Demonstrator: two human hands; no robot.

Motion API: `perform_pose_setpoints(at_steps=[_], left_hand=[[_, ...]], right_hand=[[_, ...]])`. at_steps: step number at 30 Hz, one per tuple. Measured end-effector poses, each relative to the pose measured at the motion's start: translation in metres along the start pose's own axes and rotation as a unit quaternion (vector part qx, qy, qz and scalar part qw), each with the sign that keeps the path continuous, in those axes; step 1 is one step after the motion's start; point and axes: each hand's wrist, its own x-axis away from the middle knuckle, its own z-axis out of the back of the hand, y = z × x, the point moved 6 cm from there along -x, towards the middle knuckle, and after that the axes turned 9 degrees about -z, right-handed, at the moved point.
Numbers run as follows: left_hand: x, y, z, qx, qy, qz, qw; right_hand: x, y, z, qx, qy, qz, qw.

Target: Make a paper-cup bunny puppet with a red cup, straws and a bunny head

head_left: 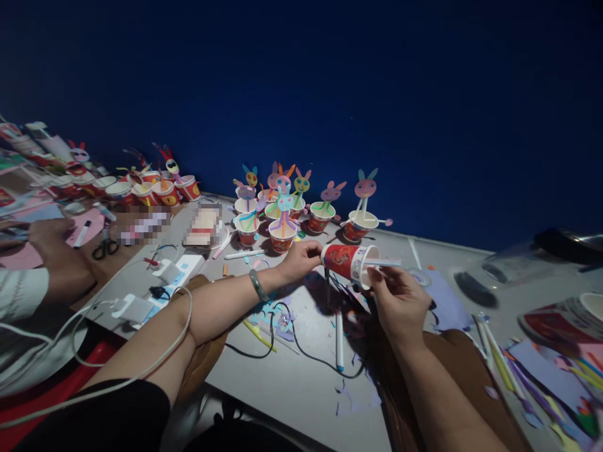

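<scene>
A red patterned paper cup (345, 261) lies tilted on its side in the air above the table, its mouth toward the right. My left hand (301, 258) is closed at the cup's base, thumb and fingers pinched there. At the mouth, my right hand (400, 304) is closed around pale straws (387, 262) that stick out of the cup; its thumb is by the rim, and the fingertips are partly hidden. Behind stand several paper cups with bunny-faced straw figures, among them one with a pink face (365, 188) and one with a blue face (285, 199).
A power strip (188, 270) with chargers and cables lies left. Paper scraps, a white marker (340, 342) and a black cable cover the middle. At right are a tape roll (421, 277), purple paper (445, 298) and straws. A co-worker's hand (59, 254) is near scissors (105, 245).
</scene>
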Motion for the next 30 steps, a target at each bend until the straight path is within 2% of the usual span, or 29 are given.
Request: perform_pose_setpoints(at_steps=[11,17,22,30], left_hand=[[0.004,0.003,-0.005,-0.077,-0.020,-0.056,0.995],[0.006,0.006,-0.005,-0.096,-0.028,-0.093,0.991],[0.007,0.008,-0.009,-0.113,-0.044,-0.166,0.979],[0.007,0.004,-0.009,-0.132,-0.052,-0.211,0.967]], right_hand=[[-0.005,0.000,0.002,-0.006,-0.005,0.012,1.000],[-0.003,-0.003,0.003,-0.004,0.022,0.044,0.999],[-0.004,0.001,0.010,-0.036,0.078,0.032,0.996],[-0.008,0.008,0.005,-0.054,0.004,-0.018,0.998]])
